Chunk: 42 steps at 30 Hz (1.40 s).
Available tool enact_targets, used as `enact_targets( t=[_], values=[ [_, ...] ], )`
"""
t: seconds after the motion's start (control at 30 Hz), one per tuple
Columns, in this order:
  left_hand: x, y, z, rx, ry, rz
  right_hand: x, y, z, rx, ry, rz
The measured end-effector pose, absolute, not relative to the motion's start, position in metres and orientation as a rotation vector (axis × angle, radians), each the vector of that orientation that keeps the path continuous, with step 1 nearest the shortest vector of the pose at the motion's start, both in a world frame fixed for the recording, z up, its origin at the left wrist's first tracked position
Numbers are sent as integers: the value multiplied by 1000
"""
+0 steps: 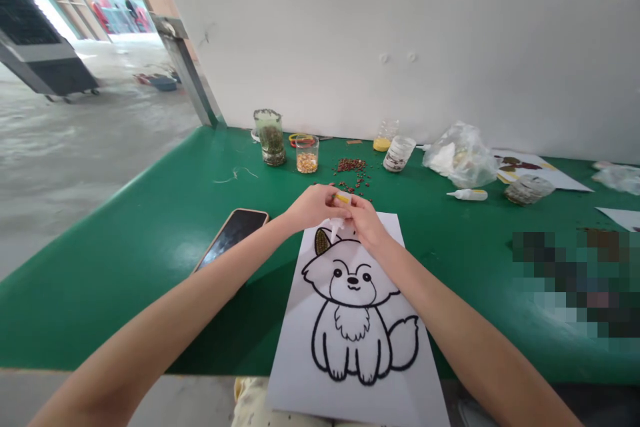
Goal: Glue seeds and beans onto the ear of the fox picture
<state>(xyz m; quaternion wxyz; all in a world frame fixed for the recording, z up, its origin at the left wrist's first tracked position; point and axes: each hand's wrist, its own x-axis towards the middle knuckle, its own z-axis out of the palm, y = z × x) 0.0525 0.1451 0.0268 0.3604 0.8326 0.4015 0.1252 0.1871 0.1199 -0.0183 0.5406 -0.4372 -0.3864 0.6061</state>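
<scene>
A white sheet with a black outline drawing of a sitting fox-like animal (353,320) lies on the green table (150,240) in front of me. One ear of the drawing is filled in dark. Both my hands meet above the top of the sheet. My left hand (313,205) and my right hand (364,219) are closed together on a small white glue bottle with a yellow cap (340,213), its nozzle pointing down toward the filled ear.
A dark phone (231,235) lies left of the sheet. Behind are jars of green seeds (271,137) and corn kernels (307,154), loose red beans (353,170), a tipped cup (399,153), a plastic bag (463,155), another glue bottle (467,195) and more sheets.
</scene>
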Motion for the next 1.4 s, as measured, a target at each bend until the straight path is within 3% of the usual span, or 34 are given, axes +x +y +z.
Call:
enact_targets(
  t=[0.6,1.4],
  values=[
    [51,147,27,2156,1016,536,186,120,-23,-1073,-968,1350],
    [51,145,27,2157,1022,557,184,120,-30,-1060,-1006,1256]
  ],
)
